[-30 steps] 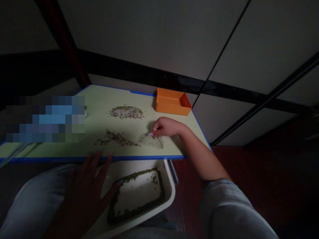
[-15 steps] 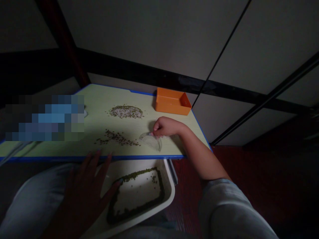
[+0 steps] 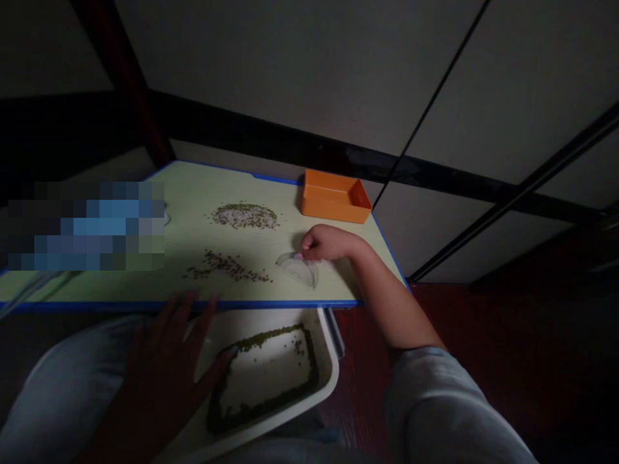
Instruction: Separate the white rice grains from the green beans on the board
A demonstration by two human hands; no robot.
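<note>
My right hand (image 3: 325, 242) is closed on the straight edge of a clear protractor (image 3: 298, 270), held at the tabletop with its curved side toward me. Just left of the protractor lies a loose scatter of dark reddish-brown beans (image 3: 225, 266). Farther back is a rounder pile of mixed green and brown beans (image 3: 245, 216). My left hand (image 3: 176, 361), in shadow, has its fingers spread at the left side of a white plastic tub (image 3: 329, 380) below the table edge. Green beans (image 3: 261, 338) line the tub's floor edges, with a few darker ones among them.
An orange open box (image 3: 333, 201) stands at the back right corner of the pale, blue-edged table (image 3: 193, 180). A pixelated patch covers something at the table's left. Light wall panels rise behind, and a dark red floor lies at right.
My right hand has shifted slightly right with the protractor, leaving a wider gap to the dark beans. My left hand and both piles look the same.
</note>
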